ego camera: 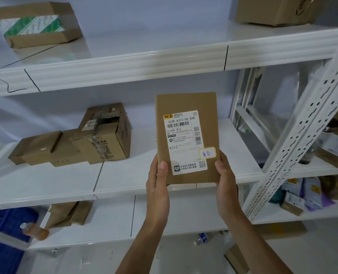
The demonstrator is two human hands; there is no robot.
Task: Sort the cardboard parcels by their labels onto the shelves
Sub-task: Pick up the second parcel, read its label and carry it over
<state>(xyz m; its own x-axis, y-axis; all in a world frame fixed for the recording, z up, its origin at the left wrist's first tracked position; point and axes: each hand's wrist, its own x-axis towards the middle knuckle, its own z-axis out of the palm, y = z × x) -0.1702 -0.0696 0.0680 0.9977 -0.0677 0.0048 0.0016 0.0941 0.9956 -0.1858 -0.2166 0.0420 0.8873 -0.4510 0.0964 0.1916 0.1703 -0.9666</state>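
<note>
A flat brown cardboard parcel [186, 107] is held upright in front of the middle shelf [124, 180], its white shipping label [184, 143] facing me with "A313" printed on it and a small handwritten sticker. My left hand [157, 186] grips its lower left edge, thumb on the front. My right hand [224, 180] grips its lower right edge. On the middle shelf to the left lie three cardboard parcels [97, 139] pushed together, the tallest one torn at the top.
The top shelf [144, 56] carries a green-striped taped box [35, 26] at left and a box [273, 12] at right. The bottom shelf [108, 220] has brown parcels [69, 214]. A drink bottle [35, 231], blue crate [4, 224] and a neighbouring rack [306, 123] with packages flank it.
</note>
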